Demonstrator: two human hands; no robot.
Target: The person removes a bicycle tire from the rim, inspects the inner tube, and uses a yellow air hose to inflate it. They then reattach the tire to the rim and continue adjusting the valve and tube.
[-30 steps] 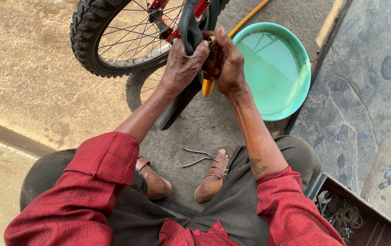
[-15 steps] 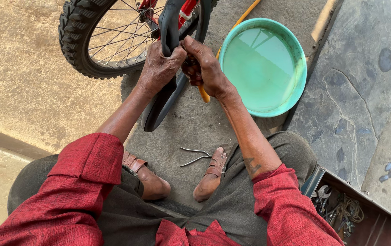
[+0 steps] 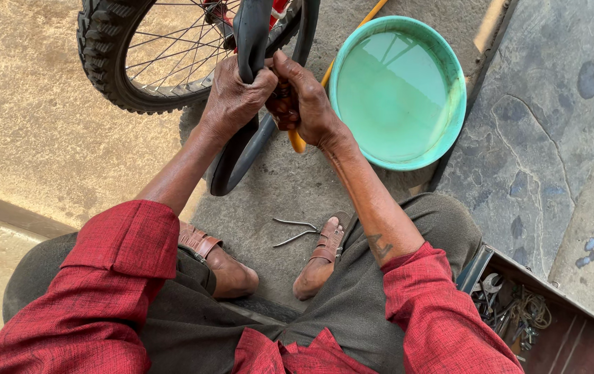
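My left hand (image 3: 231, 97) grips a black rubber inner tube (image 3: 238, 156) that loops down from the bicycle wheel (image 3: 113, 62) toward the ground. My right hand (image 3: 304, 100) clasps the same tube just beside the left, fingers closed on it. A yellow-handled tool (image 3: 298, 142) pokes out under the right hand; whether the hand holds it I cannot tell. The wheel has a knobby black tyre, steel spokes and red frame parts behind it.
A teal basin of water (image 3: 442, 149) stands right of my hands. Metal pliers (image 3: 297, 232) lie on the concrete between my sandalled feet. An open metal toolbox (image 3: 553, 325) with tools sits at bottom right, next to a stone slab (image 3: 553, 125).
The view has shifted, so wheel, hands and basin sit lower and more central. My hands keep their hold on the tube and have worked slightly along it.
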